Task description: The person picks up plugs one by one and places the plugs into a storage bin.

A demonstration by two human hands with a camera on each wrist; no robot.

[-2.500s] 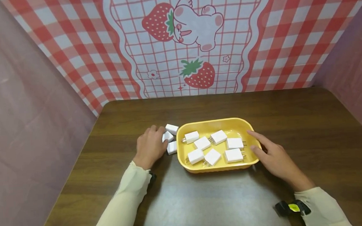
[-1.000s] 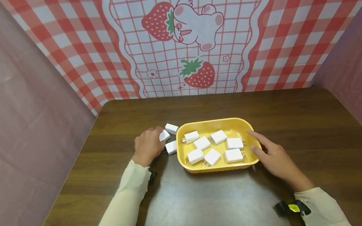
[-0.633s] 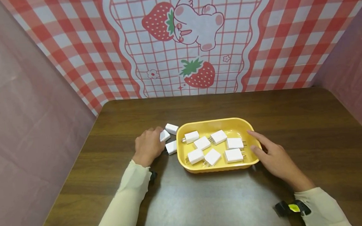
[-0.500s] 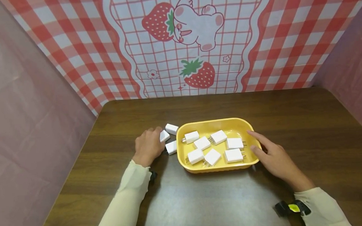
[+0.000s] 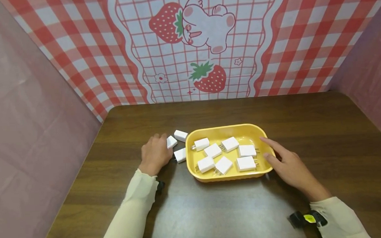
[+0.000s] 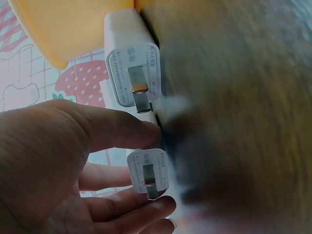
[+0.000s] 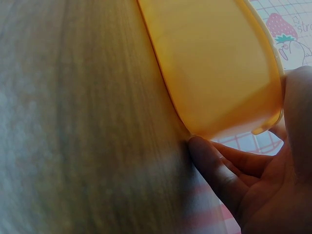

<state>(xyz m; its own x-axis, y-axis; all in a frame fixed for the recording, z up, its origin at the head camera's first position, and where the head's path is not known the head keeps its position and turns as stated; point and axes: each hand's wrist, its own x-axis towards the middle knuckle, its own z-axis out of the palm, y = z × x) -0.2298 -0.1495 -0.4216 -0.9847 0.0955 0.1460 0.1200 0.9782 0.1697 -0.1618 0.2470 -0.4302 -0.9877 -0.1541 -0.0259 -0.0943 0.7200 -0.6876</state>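
Observation:
My left hand (image 5: pixel 155 154) pinches a white charger plug (image 6: pixel 147 170) between thumb and fingers, left of the yellow plastic basket (image 5: pixel 230 177). Metal prongs on this plug face the left wrist camera. Close by on the table lie two more white charger plugs, a far one (image 5: pixel 181 135) and a near one (image 5: pixel 180 155) against the basket's left end. At the basket's right end, my right hand (image 5: pixel 290 167) holds the rim, with some fingers low against the outer wall in the right wrist view. Several white charger plugs (image 5: pixel 223 165) lie spread inside the basket.
The basket stands on a dark brown wooden table (image 5: pixel 323 126). Behind it hangs a red-and-white checked cloth (image 5: pixel 207 60) with strawberry prints, and pinkish sheets (image 5: pixel 32 123) hang at the sides.
My left hand and its charger plug have shifted slightly left and away from the two neighbouring plugs. The right hand and the basket have stayed in place.

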